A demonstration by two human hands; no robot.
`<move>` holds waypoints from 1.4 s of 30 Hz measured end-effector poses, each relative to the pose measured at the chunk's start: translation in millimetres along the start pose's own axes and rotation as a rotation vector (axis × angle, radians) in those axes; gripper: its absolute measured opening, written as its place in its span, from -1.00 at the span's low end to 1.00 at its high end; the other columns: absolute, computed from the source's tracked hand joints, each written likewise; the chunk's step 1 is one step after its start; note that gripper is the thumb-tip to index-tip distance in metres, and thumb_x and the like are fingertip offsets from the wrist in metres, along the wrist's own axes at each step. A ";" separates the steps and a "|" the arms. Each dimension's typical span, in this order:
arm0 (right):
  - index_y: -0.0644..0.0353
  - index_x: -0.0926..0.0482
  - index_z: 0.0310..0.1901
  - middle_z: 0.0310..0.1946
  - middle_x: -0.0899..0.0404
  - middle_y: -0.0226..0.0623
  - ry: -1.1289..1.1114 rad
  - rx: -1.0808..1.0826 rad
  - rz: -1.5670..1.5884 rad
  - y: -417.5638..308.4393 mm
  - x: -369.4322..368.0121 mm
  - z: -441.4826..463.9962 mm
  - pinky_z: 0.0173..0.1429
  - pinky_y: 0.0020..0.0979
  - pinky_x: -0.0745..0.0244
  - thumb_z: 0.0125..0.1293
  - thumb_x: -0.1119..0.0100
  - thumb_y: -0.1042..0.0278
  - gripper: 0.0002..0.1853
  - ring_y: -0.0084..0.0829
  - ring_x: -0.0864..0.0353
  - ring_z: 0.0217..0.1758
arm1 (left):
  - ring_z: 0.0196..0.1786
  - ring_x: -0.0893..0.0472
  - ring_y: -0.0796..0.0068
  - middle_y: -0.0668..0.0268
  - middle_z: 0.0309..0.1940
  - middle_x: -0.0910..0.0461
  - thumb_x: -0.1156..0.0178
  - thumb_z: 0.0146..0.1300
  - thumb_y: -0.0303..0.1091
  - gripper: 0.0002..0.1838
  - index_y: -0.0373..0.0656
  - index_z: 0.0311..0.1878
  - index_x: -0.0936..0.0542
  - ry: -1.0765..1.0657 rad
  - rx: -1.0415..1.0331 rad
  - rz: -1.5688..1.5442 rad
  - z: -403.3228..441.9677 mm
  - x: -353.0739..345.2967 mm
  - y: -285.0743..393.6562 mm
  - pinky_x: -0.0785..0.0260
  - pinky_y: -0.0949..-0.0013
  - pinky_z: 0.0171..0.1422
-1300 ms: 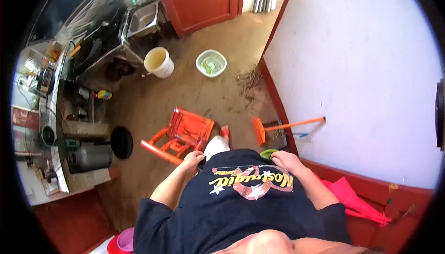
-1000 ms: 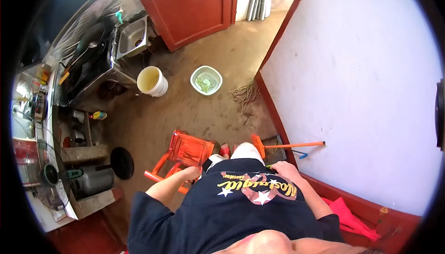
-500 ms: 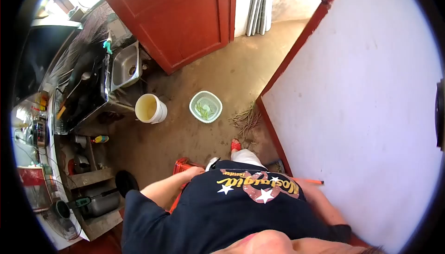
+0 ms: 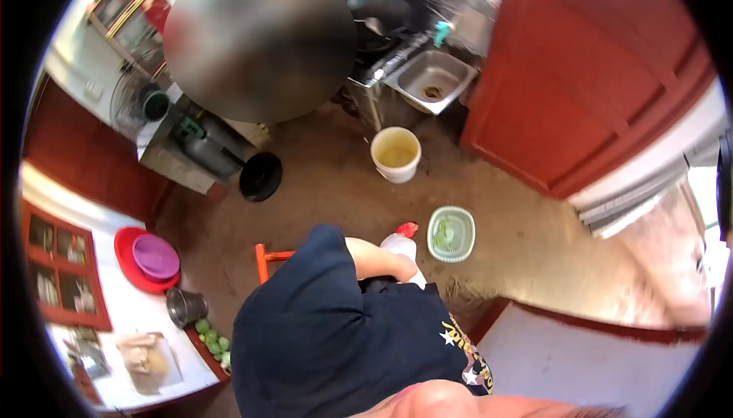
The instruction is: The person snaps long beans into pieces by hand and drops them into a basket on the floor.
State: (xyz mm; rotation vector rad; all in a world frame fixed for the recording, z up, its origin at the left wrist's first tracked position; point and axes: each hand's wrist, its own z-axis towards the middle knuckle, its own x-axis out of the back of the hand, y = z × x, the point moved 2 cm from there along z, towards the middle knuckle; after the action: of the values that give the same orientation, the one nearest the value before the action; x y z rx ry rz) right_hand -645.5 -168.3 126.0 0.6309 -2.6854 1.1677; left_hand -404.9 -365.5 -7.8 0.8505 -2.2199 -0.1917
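My left arm reaches across my lap, and my left hand lies by the white trouser leg; its fingers cannot be made out. My right hand is out of view. A foot in a red shoe shows beyond the leg. Closest to it on the floor stands a pale green plastic basket with some green stalks in it. The loose heap of stalks beside my body is partly hidden.
A white bucket stands before the steel sink. An orange-red chair frame is beside me. Left are a black pan, red and purple basins, a metal pot and green vegetables. A red door stands right.
My view has swung to the left, bringing the basins, pot and cabinet into sight. My left hand has moved from the red chair to my leg. My right arm has gone from view.
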 end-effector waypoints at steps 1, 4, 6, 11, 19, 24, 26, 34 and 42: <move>0.18 -0.55 -0.25 -0.38 -0.55 -0.27 -0.020 0.015 -0.020 -12.5 4.0 20.1 -0.22 -0.40 -0.45 0.16 -0.03 0.23 -0.77 -0.32 -0.54 -0.30 | -0.20 -0.59 0.13 0.10 -0.31 -0.61 -0.10 -0.04 -0.29 -0.74 -0.22 -0.33 -0.64 0.068 0.015 -0.023 4.0 -5.3 -15.1 -0.42 0.14 -0.18; 0.18 -0.55 -0.25 -0.39 -0.55 -0.29 -0.061 0.029 -0.051 -49.6 12.0 80.2 -0.22 -0.41 -0.45 0.17 -0.03 0.23 -0.77 -0.34 -0.54 -0.31 | -0.17 -0.58 0.16 0.10 -0.31 -0.60 -0.04 0.02 -0.28 -0.74 -0.20 -0.33 -0.63 0.148 0.099 -0.119 -7.8 0.7 -53.6 -0.39 0.17 -0.07; 0.18 -0.55 -0.24 -0.40 -0.55 -0.30 -0.087 0.024 -0.071 -75.1 16.3 118.7 -0.23 -0.42 -0.45 0.17 -0.03 0.23 -0.76 -0.35 -0.53 -0.32 | -0.17 -0.57 0.20 0.13 -0.26 -0.60 -0.04 0.05 -0.23 -0.71 -0.22 -0.28 -0.62 0.289 0.296 -0.547 -44.7 38.8 -80.1 -0.36 0.18 -0.02; 0.19 -0.55 -0.23 -0.41 -0.55 -0.33 -0.082 -0.101 0.015 -115.7 34.6 141.8 -0.24 -0.43 -0.46 0.18 -0.02 0.22 -0.76 -0.39 -0.53 -0.33 | -0.19 -0.55 0.28 0.14 -0.30 -0.59 -0.01 0.12 -0.12 -0.64 -0.21 -0.23 -0.58 0.073 -0.016 -0.915 -76.8 13.0 -180.6 -0.35 0.22 -0.08; 0.19 -0.55 -0.21 -0.43 -0.55 -0.39 -0.143 -0.323 0.464 -120.4 -1.7 85.6 -0.25 -0.45 -0.47 0.20 -0.01 0.21 -0.74 -0.45 -0.52 -0.35 | -0.16 -0.55 0.12 0.10 -0.27 -0.58 0.02 0.10 -0.14 -0.71 -0.10 -0.31 -0.58 -0.416 -0.043 -0.509 -26.1 70.5 -164.0 -0.35 0.19 -0.06; 0.19 -0.54 -0.20 -0.44 -0.55 -0.42 -0.281 -0.398 0.833 -52.0 -79.1 75.1 -0.26 -0.47 -0.47 0.21 -0.01 0.21 -0.74 -0.49 -0.52 -0.37 | -0.18 -0.45 0.51 0.29 -0.26 -0.58 -0.03 0.15 -0.14 -0.70 -0.14 -0.23 -0.59 -0.836 -0.135 -0.714 -17.6 23.7 -203.4 -0.26 0.36 0.03; 0.19 -0.54 -0.19 -0.45 -0.55 -0.43 -0.382 -0.427 0.934 3.2 -135.0 87.2 -0.27 -0.47 -0.48 0.22 0.00 0.20 -0.73 -0.50 -0.52 -0.37 | -0.08 -0.44 0.45 0.28 -0.19 -0.55 -0.02 0.22 -0.13 -0.67 -0.16 -0.10 -0.55 -0.874 0.000 -0.793 -26.4 26.0 -205.7 -0.18 0.37 0.17; 0.22 -0.48 -0.35 -0.56 -0.49 -0.39 0.330 -0.660 1.028 219.9 -188.0 230.4 -0.51 -0.50 -0.41 0.20 0.03 0.36 -0.87 -0.54 -0.49 -0.61 | -0.37 -0.56 0.13 0.12 -0.47 -0.55 -0.07 0.13 -0.22 -0.83 -0.10 -0.38 -0.53 -0.323 0.116 -0.250 150.1 12.0 -186.0 -0.39 0.25 -0.27; 0.11 -0.45 -0.25 -0.49 -0.52 -0.40 0.602 -0.806 1.143 394.1 -191.1 303.4 -0.56 -0.54 -0.36 0.16 0.02 0.40 -0.87 -0.59 -0.49 -0.58 | -0.27 -0.55 0.20 0.18 -0.40 -0.55 -0.16 0.06 -0.29 -0.80 -0.17 -0.27 -0.51 -0.107 -0.339 -0.088 369.6 -62.8 -117.4 -0.36 0.25 -0.17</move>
State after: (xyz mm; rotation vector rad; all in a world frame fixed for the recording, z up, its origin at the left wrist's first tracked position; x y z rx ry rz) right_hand -633.8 -87.4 -400.5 -1.2592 -2.4920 0.1423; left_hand -566.6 -459.0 -353.4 0.7637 -2.1633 -0.6489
